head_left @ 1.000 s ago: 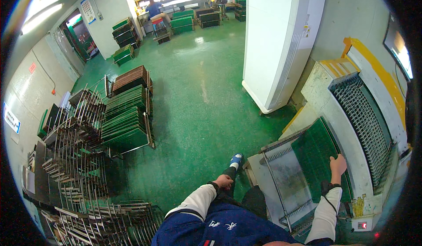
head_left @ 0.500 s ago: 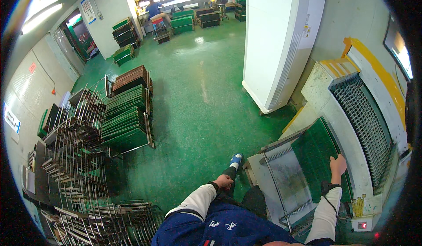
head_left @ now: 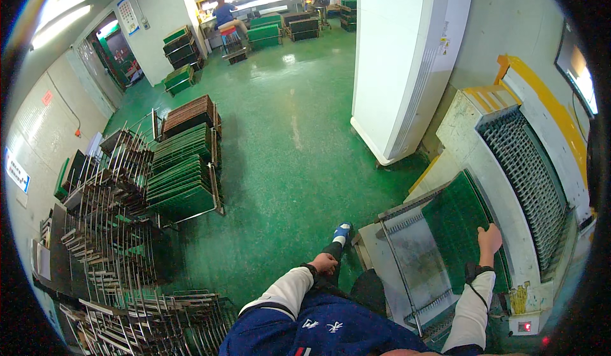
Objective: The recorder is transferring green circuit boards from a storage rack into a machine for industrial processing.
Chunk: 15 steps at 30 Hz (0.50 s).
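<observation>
My right hand (head_left: pixel 489 236) is closed at the upper right edge of a green board (head_left: pixel 452 213); its fingertips are partly hidden. The board is one of several thin green sheets standing close together in a wire-toothed rack (head_left: pixel 407 257) to my right front. On the rack's left side a pale flat surface shows between metal rods. My left hand (head_left: pixel 324 263) rests over my dark trouser leg (head_left: pixel 332 251), fingers curled in, with nothing visible in them.
A roller conveyor machine (head_left: pixel 525 178) with a yellow frame runs along the right. A tall white cabinet (head_left: pixel 394 69) stands ahead. Board-filled racks (head_left: pixel 181 184) and stacked metal racks (head_left: pixel 121 248) stand left. Two seated people (head_left: pixel 224 15) work at a lit bench far off.
</observation>
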Each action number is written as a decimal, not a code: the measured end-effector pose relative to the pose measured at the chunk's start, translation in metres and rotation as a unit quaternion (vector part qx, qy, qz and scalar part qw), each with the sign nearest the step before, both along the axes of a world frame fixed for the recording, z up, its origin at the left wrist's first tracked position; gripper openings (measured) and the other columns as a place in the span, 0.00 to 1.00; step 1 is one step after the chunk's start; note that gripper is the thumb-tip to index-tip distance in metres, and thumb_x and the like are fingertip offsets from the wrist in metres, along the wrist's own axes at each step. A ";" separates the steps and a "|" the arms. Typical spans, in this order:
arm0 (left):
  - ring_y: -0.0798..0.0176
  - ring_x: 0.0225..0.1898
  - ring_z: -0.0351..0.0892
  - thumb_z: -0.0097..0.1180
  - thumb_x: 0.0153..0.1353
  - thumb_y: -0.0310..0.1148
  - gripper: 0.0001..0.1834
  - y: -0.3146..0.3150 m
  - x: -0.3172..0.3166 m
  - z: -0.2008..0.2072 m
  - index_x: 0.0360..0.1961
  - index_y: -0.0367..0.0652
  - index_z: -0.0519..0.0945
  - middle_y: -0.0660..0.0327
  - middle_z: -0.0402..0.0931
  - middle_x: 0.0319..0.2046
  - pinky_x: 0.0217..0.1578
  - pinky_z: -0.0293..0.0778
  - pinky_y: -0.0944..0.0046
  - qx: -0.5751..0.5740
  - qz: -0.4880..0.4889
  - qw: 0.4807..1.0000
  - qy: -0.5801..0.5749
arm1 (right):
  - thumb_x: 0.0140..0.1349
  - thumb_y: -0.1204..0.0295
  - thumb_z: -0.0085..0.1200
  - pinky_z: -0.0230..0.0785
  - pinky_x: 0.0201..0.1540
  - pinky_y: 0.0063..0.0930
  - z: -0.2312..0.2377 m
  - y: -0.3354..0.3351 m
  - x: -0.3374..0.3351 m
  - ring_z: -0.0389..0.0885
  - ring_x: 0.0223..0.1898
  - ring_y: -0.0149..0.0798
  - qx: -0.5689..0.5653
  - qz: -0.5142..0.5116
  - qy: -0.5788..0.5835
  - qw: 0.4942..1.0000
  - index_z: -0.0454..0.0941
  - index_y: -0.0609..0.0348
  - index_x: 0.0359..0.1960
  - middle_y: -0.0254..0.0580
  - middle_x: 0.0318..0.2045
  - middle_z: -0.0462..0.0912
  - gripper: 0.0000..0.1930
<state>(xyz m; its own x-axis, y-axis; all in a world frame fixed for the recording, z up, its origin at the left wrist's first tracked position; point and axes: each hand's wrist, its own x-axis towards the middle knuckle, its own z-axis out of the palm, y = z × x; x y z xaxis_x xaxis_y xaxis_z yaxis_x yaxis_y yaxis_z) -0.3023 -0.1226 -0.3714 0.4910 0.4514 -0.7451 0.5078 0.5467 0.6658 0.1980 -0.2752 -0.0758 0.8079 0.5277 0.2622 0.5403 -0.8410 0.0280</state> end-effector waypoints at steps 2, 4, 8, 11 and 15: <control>0.62 0.24 0.79 0.56 0.58 0.33 0.14 0.000 0.001 0.000 0.40 0.33 0.76 0.56 0.78 0.27 0.23 0.77 0.62 0.005 -0.001 1.000 -0.002 | 0.48 0.57 0.62 0.71 0.37 0.45 0.000 -0.001 0.000 0.79 0.37 0.53 0.000 0.002 -0.004 1.000 0.75 0.60 0.33 0.51 0.33 0.80 0.19; 0.61 0.24 0.79 0.56 0.58 0.33 0.14 -0.001 0.001 -0.001 0.39 0.32 0.76 0.56 0.78 0.27 0.22 0.77 0.62 0.008 0.002 1.000 -0.002 | 0.48 0.57 0.62 0.71 0.37 0.45 0.000 -0.001 0.000 0.79 0.37 0.53 -0.003 0.001 -0.004 1.000 0.75 0.60 0.33 0.51 0.33 0.80 0.19; 0.60 0.23 0.79 0.56 0.58 0.33 0.14 0.000 -0.001 -0.005 0.40 0.32 0.76 0.55 0.78 0.27 0.22 0.77 0.62 0.001 0.005 1.000 -0.011 | 0.48 0.57 0.62 0.71 0.37 0.44 0.003 0.001 -0.003 0.80 0.37 0.52 -0.011 0.002 -0.001 1.000 0.75 0.59 0.33 0.51 0.33 0.81 0.19; 0.60 0.23 0.79 0.55 0.59 0.33 0.14 0.000 -0.001 -0.005 0.40 0.32 0.75 0.54 0.78 0.26 0.22 0.77 0.62 0.001 0.007 1.000 -0.024 | 0.48 0.57 0.62 0.71 0.37 0.44 0.002 0.000 -0.001 0.80 0.37 0.52 -0.012 0.000 -0.003 1.000 0.76 0.59 0.34 0.51 0.33 0.81 0.19; 0.61 0.17 0.78 0.55 0.57 0.32 0.12 -0.002 0.002 0.002 0.37 0.33 0.77 0.55 0.78 0.22 0.17 0.75 0.64 0.024 0.012 1.000 -0.011 | 0.48 0.57 0.62 0.71 0.38 0.43 -0.003 -0.003 0.004 0.79 0.38 0.51 -0.011 -0.003 -0.007 1.000 0.76 0.59 0.36 0.50 0.35 0.81 0.20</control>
<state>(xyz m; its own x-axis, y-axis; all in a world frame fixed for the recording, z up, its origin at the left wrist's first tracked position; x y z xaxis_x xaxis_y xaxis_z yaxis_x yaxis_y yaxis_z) -0.3002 -0.1248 -0.3692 0.4960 0.4991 -0.7106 0.4789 0.5254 0.7033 0.2021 -0.2784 -0.0790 0.8078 0.5286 0.2609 0.5343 -0.8435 0.0545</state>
